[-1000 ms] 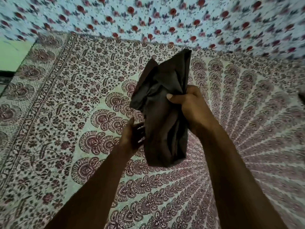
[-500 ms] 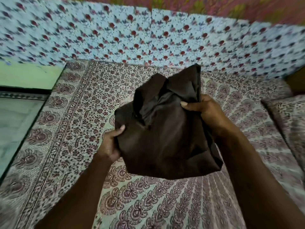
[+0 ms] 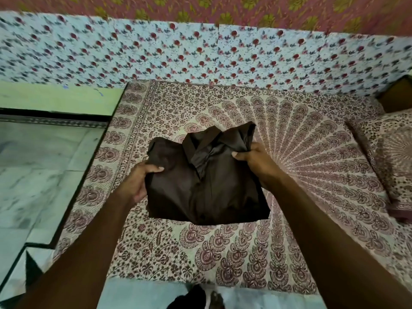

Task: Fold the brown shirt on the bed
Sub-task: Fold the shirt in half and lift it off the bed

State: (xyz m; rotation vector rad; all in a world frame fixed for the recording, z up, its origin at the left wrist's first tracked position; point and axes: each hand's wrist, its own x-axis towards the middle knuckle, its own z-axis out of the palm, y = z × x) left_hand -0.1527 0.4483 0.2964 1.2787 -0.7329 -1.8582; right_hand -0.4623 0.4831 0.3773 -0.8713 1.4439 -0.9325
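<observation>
While both forearms reach in from 6 o'clock, the person's foot (image 3: 215,301) shows at the bottom edge on pale floor (image 3: 138,295).

Item, brown shirt (image 3: 207,186): folded into a rough square, collar uppermost toward 12 o'clock, held at frame centre over the bed (image 3: 234,259); whether its lower edge touches the bedspread cannot be told.

Item, left hand (image 3: 139,181): at 9 o'clock of the shirt, thumb on top, fingers curled under the shirt's left edge, gripping it.

Item, right hand (image 3: 256,159): at 2 o'clock of the shirt, pinching the cloth beside the collar, thumb pointing toward 9 o'clock.

Item, bedspread: cream with maroon fan print.

Item, pillow (image 3: 388,161): matching print, at 3 o'clock, on the bed.

Item, marble floor (image 3: 40,170): at 9 o'clock, beside the bed.

Item, floral cloth (image 3: 200,54): pale blue with red flowers, at 12 o'clock, behind the bed.
</observation>
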